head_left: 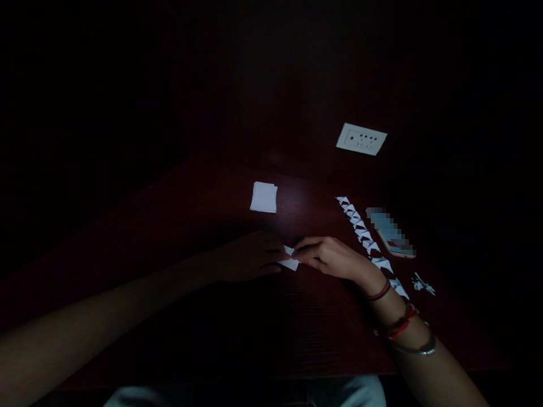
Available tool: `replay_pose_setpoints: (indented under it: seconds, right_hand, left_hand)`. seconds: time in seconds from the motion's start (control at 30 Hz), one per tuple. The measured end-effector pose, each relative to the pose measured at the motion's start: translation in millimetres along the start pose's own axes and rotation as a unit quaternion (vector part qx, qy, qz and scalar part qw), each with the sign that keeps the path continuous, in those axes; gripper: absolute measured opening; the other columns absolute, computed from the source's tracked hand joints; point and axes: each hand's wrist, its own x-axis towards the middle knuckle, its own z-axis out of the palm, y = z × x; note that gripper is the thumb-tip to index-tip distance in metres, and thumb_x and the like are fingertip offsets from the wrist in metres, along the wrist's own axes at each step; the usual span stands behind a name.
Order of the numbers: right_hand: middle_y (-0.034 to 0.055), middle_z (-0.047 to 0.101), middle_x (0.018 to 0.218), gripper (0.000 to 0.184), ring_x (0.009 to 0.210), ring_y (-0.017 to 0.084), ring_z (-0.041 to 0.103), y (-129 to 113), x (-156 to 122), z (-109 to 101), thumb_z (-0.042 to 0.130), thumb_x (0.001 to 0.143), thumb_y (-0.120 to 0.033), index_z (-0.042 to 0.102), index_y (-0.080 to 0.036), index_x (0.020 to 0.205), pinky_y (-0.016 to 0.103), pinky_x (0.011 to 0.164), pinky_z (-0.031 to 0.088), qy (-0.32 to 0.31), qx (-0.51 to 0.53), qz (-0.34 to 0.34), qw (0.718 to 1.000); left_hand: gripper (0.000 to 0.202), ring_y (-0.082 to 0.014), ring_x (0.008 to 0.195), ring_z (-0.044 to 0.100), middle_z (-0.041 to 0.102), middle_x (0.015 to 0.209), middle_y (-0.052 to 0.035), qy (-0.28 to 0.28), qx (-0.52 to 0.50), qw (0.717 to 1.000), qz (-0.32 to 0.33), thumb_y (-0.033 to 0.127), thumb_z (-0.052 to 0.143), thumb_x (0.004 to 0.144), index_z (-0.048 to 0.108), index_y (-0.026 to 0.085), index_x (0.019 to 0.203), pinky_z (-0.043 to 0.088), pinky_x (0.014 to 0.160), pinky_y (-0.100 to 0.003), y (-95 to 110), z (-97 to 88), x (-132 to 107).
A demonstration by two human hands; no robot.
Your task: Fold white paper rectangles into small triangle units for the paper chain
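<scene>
A small white folded paper piece (290, 260) lies on the dark red table (190, 215) between my two hands. My left hand (248, 255) rests on the table with its fingers closed on the paper's left edge. My right hand (328, 257) pinches the paper's right edge with fingers pressed together. Red and dark bands and a metal bangle circle my right wrist. The scene is very dim.
A stack of white paper squares (263, 197) lies further back. A long row of folded white paper pieces (368, 242) runs diagonally at the right, beside a phone (390, 232). A small white object (423, 284) lies near it. A white wall socket (361, 138) sits behind.
</scene>
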Motion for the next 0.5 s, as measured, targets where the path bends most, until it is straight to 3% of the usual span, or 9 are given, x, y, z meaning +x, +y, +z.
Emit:
replay_pose_setpoints:
  seconds: [0.4,0.5]
  right_hand:
    - [0.0007,0.059,0.112,0.028,0.095,0.016,0.058,-4.2,-2.5,-7.0,0.045,0.076,-0.009,0.068,-0.021,0.088,0.027,0.079,0.047,-0.010,-0.033,0.003,0.999]
    - [0.0018,0.060,0.110,0.025,0.093,0.016,0.059,-3.8,-3.3,-7.4,0.046,0.075,-0.010,0.068,-0.019,0.084,0.028,0.080,0.047,0.017,-0.037,0.021,0.999]
  left_hand:
    - [0.029,-0.0193,0.104,0.048,0.057,0.110,-0.0030,0.027,-0.009,1.000,-0.006,0.028,0.045,0.088,0.049,0.023,0.116,0.035,0.089,-0.033,-4.1,7.0,-3.4]
    - [0.029,-0.0202,0.103,0.049,0.057,0.111,-0.0045,0.030,-0.007,1.000,-0.005,0.028,0.045,0.088,0.049,0.021,0.116,0.037,0.088,-0.034,-4.1,6.7,-3.7]
